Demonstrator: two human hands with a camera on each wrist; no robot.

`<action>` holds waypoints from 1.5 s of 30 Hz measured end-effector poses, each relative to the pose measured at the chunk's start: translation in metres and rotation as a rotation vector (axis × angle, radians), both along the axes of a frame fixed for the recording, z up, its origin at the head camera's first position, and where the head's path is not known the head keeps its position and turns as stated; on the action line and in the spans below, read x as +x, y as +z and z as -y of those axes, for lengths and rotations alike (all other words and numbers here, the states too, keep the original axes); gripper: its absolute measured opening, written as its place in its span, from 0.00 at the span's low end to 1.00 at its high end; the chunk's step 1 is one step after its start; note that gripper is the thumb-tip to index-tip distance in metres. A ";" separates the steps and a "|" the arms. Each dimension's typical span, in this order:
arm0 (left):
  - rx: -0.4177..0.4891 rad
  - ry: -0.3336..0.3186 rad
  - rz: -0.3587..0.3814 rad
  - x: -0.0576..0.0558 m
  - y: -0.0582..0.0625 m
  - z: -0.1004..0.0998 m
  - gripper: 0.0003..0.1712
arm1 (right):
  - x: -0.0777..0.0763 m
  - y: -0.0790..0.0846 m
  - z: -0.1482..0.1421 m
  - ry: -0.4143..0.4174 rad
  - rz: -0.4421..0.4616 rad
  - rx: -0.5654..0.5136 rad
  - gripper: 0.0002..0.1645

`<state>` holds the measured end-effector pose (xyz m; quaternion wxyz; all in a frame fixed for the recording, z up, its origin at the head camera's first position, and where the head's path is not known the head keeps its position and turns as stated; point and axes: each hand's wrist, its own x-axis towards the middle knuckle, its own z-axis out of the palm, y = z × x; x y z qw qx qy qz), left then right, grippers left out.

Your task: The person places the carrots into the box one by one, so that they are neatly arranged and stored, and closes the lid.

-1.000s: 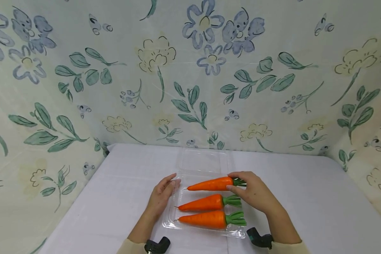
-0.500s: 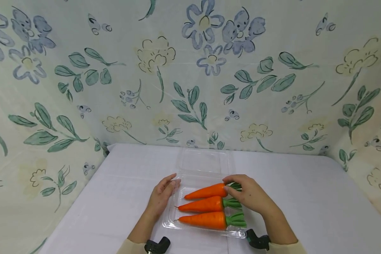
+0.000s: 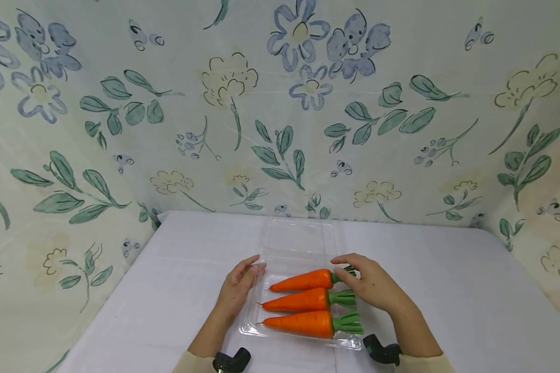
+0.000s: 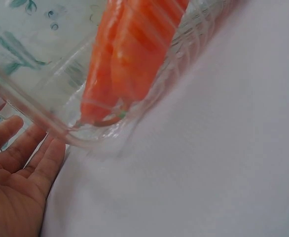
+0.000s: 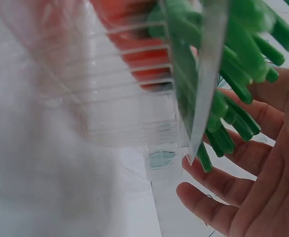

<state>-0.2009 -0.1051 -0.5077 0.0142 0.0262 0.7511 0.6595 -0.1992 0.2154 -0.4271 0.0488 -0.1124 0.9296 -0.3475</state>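
Note:
Three orange carrots lie side by side in a clear plastic clamshell box (image 3: 303, 342), tips to the left. The far carrot (image 3: 303, 280), the middle carrot (image 3: 298, 300) and the near carrot (image 3: 301, 324) all have green stem tops. At the box's left wall, my left hand (image 3: 236, 285) holds the rim, thumb over it and fingers outside. My right hand (image 3: 371, 280) hovers around the far carrot's stems with its fingers parted. In the right wrist view, its extended fingers (image 5: 223, 187) spread behind the green stems (image 5: 233, 113) and grip nothing.
The box's transparent lid (image 3: 301, 235) is folded back flat behind it. A white cloth covers the table (image 3: 429, 280). Behind and on both sides hangs a floral curtain (image 3: 280, 129).
The far carrot has come toward me, close beside the middle one. My right hand moved it, then released it and drew slightly back to the right. My left hand has stayed put.

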 end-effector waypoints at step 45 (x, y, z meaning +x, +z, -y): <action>0.020 0.005 0.019 -0.003 -0.003 0.001 0.24 | -0.007 -0.016 0.002 -0.084 -0.045 -0.021 0.35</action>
